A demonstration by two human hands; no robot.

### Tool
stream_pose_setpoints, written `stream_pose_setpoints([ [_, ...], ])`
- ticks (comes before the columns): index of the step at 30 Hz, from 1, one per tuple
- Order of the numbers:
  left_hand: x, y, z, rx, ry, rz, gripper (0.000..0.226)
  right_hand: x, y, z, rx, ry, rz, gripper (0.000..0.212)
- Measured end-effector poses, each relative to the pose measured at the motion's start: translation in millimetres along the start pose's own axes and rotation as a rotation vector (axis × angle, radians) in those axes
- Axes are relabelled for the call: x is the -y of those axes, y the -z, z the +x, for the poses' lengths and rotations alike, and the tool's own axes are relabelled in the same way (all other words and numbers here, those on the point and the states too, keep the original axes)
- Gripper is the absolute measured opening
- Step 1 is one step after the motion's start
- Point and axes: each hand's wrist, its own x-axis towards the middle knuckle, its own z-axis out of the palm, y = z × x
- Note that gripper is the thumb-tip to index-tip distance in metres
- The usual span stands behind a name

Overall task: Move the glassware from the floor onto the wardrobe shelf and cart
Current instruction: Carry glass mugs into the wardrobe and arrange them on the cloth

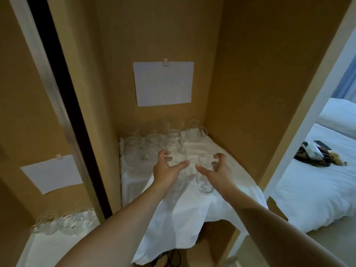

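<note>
Both my arms reach into the wardrobe over a shelf covered with a white cloth (227,182). My left hand (166,170) grips the rim of a tall clear glass (178,178) that stands on the cloth. My right hand (217,171) grips a second tall clear glass (205,174) by its rim, just to the right of the first. Behind them, several clear glass jugs (154,147) stand in rows at the back left of the shelf, and another jug with a handle (196,130) is at the back right.
A white sheet of paper (163,83) is clipped to the wardrobe's back wall. A mirrored sliding door (38,151) on the left reflects the glassware. To the right, a bed (317,189) with dark items on it. Black cables (171,257) lie under the shelf.
</note>
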Motion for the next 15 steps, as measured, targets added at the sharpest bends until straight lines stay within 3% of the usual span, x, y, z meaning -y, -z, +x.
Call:
stream_pose_setpoints([
  [6,56,-2,19,-0.027,-0.009,0.030,0.084,-33,-20,19,0.025,-0.040,-0.042,0.097],
  [9,77,-4,18,0.035,-0.005,0.112,0.099,-53,-27,23,0.069,-0.074,-0.116,0.113],
  [12,82,-5,25,0.110,0.004,0.163,0.109,-60,-30,34,0.088,-0.112,-0.154,0.115],
  [15,76,-5,38,0.238,0.041,0.255,0.112,-55,-28,55,0.212,-0.137,-0.247,0.119],
])
